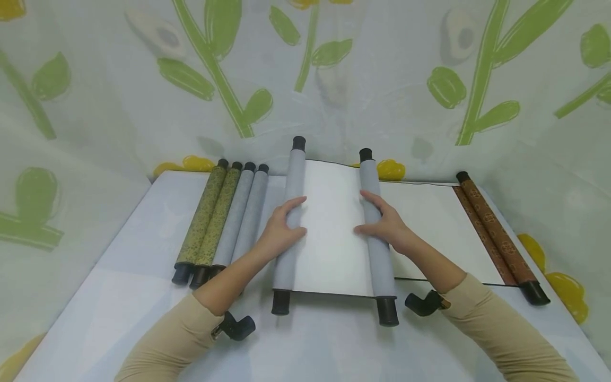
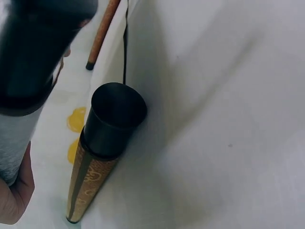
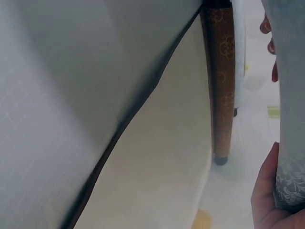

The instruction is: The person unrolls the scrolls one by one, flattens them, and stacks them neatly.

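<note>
A grey scroll lies half unrolled in the middle of the table, with white paper (image 1: 331, 244) spread between two grey rollers with black end caps. My left hand (image 1: 281, 229) grips the left roller (image 1: 295, 175) near its middle, fingers curled over the top. My right hand (image 1: 385, 225) grips the right roller (image 1: 382, 260), thumb resting on the paper. In the left wrist view my left hand (image 2: 14, 195) holds the grey roller (image 2: 19, 129) from below. In the right wrist view my right hand (image 3: 264, 193) wraps the patterned grey roller (image 3: 290, 95).
Several rolled scrolls (image 1: 219, 212), two green-gold and two grey, lie side by side at the left. Beneath and to the right a cream scroll sheet (image 1: 439, 223) lies unrolled, ending in a brown patterned roller (image 1: 496, 233). A leaf-print cloth (image 1: 382, 79) walls the table.
</note>
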{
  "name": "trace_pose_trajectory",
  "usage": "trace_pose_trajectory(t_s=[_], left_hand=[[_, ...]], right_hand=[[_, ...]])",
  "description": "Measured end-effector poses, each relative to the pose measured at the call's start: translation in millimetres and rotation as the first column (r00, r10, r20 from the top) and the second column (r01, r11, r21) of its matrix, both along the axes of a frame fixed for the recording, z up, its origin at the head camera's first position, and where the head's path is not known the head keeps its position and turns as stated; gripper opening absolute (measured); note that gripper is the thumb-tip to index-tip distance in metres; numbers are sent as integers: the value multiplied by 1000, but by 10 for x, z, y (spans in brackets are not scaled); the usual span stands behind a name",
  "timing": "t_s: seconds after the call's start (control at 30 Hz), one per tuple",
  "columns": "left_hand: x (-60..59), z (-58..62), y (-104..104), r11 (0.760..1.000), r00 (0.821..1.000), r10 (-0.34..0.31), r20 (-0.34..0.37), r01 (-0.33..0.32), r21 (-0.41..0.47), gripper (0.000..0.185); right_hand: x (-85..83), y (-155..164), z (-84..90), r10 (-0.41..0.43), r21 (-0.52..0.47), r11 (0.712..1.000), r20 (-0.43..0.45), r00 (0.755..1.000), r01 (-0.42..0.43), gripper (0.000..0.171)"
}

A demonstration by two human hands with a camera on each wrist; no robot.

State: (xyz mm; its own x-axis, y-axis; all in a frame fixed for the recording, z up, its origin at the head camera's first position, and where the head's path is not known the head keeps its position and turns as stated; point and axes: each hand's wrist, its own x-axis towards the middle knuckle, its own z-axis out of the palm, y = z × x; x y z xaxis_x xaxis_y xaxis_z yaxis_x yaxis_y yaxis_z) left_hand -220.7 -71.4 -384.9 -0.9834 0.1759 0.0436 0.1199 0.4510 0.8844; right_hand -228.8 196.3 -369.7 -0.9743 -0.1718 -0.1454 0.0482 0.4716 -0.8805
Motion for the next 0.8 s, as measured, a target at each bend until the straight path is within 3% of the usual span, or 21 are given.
trace_pose_trajectory(t_s=[0.37,0.53,0.8], left_hand=[[-19,-12,-2,1000,1000,-1,3,1,-1,78],[-26,8,-36,999,1000,-15,12,16,-39,75],[-51,29,-107,998,999,27,32,-25,-56,71]], right_hand=[[0,43,17,2,27,1000,-19,1000,-1,87],[-2,80,13,22,40,999,-19,1000,-21,84],[-22,125,28,-12,42,999,-12,1000,13,78]])
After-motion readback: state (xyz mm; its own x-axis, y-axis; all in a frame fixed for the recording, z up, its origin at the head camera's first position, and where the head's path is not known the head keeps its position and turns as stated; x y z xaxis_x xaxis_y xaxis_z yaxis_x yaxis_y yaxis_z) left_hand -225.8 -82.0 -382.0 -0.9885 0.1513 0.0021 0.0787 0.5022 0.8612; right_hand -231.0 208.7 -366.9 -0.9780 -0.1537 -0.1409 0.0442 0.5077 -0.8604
